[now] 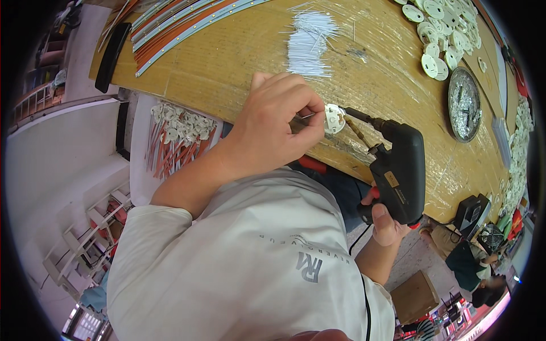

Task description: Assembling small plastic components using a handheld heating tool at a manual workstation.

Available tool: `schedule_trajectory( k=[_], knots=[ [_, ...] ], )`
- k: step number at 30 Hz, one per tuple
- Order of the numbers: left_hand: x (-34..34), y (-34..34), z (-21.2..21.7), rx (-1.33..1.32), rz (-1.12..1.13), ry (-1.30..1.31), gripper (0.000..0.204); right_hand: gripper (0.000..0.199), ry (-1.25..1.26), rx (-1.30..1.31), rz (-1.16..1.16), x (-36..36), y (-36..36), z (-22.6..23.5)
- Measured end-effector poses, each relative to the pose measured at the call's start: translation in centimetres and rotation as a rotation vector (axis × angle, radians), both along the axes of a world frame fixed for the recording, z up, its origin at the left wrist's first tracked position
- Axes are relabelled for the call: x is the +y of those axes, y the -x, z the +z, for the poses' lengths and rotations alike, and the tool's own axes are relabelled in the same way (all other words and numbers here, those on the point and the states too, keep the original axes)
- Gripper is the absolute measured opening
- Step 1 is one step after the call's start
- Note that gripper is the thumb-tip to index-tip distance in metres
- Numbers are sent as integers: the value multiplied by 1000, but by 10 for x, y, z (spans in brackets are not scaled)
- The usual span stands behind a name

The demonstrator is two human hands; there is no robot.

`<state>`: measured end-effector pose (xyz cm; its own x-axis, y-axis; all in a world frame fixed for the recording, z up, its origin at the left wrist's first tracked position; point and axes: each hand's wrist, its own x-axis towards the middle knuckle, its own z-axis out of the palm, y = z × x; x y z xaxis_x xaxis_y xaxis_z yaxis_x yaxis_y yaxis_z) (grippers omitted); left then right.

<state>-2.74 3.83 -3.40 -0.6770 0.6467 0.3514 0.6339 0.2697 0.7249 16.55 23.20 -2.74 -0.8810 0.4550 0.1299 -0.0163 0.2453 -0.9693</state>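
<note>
My right hand (385, 223) is wrapped around the handle of a black soldering gun (402, 170). The gun's slim tip and a brass-coloured feed tube reach left to a small round white plastic disc (334, 118) with cutouts. On the disc's other side, my left hand (281, 116) is pinched closed at its edge. A thin white wire seems to show between those fingers, partly hidden by them. Beyond my left hand lies a pile of short white wires (309, 45) on the wooden table (227, 74).
LED strips (199, 28) lie at the far left beside a black bar (112, 57). Many white discs (435, 34) are heaped at the far right near a round metal dish (464, 105). A white bin (142, 165) of finished-looking parts stands below the table's left edge. Another person (469, 264) is at lower right.
</note>
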Motion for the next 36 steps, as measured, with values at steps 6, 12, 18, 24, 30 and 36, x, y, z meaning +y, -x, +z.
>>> schedule_trajectory(
  k=[6, 12, 18, 24, 30, 36],
  knots=[
    [-2, -1, 2, 8, 8, 14, 14, 48, 241, -54, -55, -9, -12, -1],
    [-12, -6, 7, 154, 31, 121, 16, 71, 450, -44, 14, -26, 22, 13],
    [-14, -5, 13, 89, 17, 120, 14, 76, 569, -19, 65, -38, 49, 8],
    [0, -1, 8, 82, 18, -28, 15, 74, 568, -33, 74, -37, 49, 10],
    [10, 0, 7, 29, -41, -5, 15, 70, 562, 60, 115, -32, 46, 11],
    [10, -1, 1, -61, -84, -67, 13, 66, 540, 93, 113, -39, 54, 4]
  ],
)
